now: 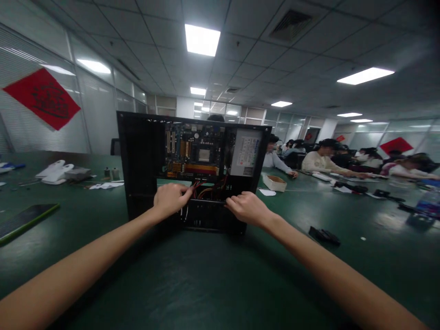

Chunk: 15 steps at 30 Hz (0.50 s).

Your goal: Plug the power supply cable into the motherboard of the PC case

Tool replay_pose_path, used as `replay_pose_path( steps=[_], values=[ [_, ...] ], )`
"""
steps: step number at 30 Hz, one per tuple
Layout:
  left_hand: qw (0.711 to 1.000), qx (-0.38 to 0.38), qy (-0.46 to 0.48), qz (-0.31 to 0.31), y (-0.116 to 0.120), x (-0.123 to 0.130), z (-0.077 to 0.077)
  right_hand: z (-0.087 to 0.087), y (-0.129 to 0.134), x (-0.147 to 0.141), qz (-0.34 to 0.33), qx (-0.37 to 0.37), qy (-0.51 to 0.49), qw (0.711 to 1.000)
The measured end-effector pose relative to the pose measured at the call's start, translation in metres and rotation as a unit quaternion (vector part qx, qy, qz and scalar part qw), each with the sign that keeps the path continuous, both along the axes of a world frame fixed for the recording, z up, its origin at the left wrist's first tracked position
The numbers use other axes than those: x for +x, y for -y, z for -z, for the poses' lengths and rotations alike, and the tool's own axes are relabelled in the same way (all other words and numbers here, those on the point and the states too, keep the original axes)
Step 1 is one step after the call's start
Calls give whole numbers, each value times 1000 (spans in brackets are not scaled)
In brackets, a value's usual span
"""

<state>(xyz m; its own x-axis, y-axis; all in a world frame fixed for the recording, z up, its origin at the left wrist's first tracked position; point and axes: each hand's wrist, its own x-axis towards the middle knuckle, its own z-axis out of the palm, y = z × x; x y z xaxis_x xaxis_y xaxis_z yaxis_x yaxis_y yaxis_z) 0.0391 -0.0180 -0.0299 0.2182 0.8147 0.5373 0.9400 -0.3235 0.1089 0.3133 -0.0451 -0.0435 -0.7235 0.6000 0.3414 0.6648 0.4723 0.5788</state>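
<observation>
An open black computer case [140,160] stands upright in front of me, its inside facing me. A motherboard [192,149] and a silver power supply [244,153] are fixed in its upper part. My left hand [171,200] is closed at the middle of the case, thumb and fingers pinching a bundle of thin red and dark cables [196,184]. Fingers curled, my right hand [248,208] grips the thin metal crossbar [209,201] at the lower right of the case. More red and yellow wires hang between the hands. The fingertips are partly hidden.
A dark green table [165,284] carries the case. At left lie a green-edged dark panel [27,220] and white plastic bags [55,172]. To the right are a small open box [274,182], a black object [324,235] and a water bottle [426,206]. Several people [323,158] sit farther back.
</observation>
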Motion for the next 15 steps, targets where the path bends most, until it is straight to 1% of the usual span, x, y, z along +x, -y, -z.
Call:
replay_pose_path(
  steps=[4,7,9,11,13,15],
  values=[
    [994,-50,91,-32,-28,-12,-8,0,-3,-18,6,7,8,1000],
    [988,-69,134,-38,-54,-24,-10,-3,1,-41,6,1,11,1000],
    [988,-46,141,-37,-73,-35,-9,-6,8,-63,8,-6,9,1000],
    [985,-40,164,-32,-89,-47,-7,-8,17,-91,15,-9,8,1000],
    [979,-41,202,-1,-102,-58,-6,-8,28,-123,17,2,-1,1000],
    [967,-56,245,39,-110,-69,-8,-8,38,-157,9,13,4,1000]
  ],
)
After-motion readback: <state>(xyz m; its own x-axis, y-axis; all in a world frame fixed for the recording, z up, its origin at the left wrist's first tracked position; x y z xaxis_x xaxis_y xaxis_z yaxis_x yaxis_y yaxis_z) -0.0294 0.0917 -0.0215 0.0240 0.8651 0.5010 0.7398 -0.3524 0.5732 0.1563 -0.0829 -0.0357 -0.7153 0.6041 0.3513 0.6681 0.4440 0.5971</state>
